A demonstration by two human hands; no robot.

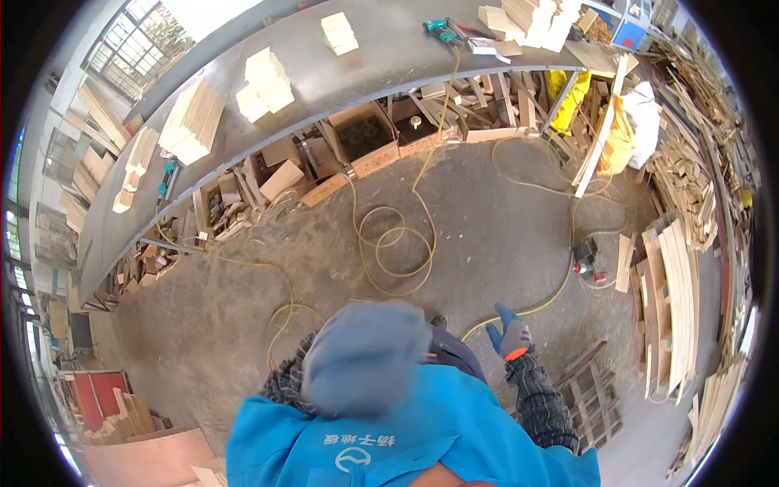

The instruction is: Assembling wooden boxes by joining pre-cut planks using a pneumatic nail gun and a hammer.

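My right hand, in a blue and grey glove with an orange cuff, hangs out to the right over the floor. Its fingers are apart and hold nothing. A thin yellow hose lies on the floor beyond it. On the left, my dark patterned sleeve runs behind a large blurred blue-grey shape close in front of my blue apron. Motion smears this shape. Whether it is my gloved left hand or a thing in that hand, I cannot make out; no left fingers show.
A long dark workbench curves across the far side, bearing stacks of pale boards and a teal tool. Boxes of wood offcuts stand beneath. Hose loops cross the floor. Planks and a wooden pallet are at right.
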